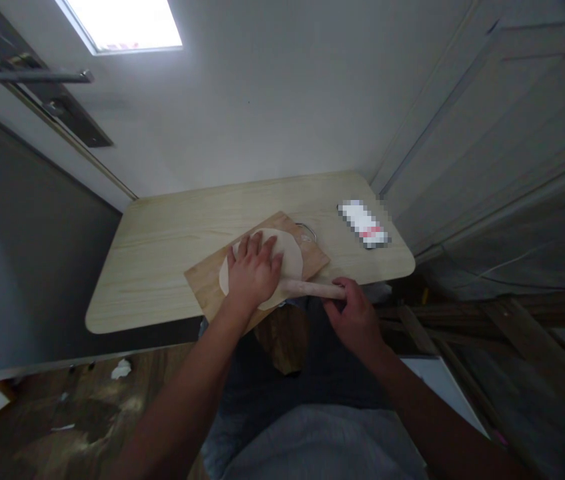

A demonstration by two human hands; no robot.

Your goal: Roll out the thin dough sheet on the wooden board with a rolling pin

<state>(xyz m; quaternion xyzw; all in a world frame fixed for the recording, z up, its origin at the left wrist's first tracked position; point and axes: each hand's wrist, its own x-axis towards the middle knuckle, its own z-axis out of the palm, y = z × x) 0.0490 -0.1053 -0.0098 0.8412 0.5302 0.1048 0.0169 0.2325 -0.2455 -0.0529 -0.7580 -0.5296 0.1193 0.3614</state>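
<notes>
A round, flat sheet of dough (pixel 289 253) lies on a wooden cutting board (pixel 205 285), which sits at an angle near the table's front edge. My left hand (pixel 255 270) rests flat on the dough with its fingers spread. My right hand (pixel 355 313) grips one end of a wooden rolling pin (pixel 312 289). The pin's other end reaches over the near right part of the dough, beside my left wrist. Part of the dough is hidden under my left hand.
The pale wooden table (pixel 157 233) stands against a white door with a metal handle (pixel 42 77). A phone (pixel 365 223) with a blurred screen lies at the table's right. A metal ring (pixel 307 230) sticks out from the board's far edge. Wooden slats (pixel 462 320) stand at the right.
</notes>
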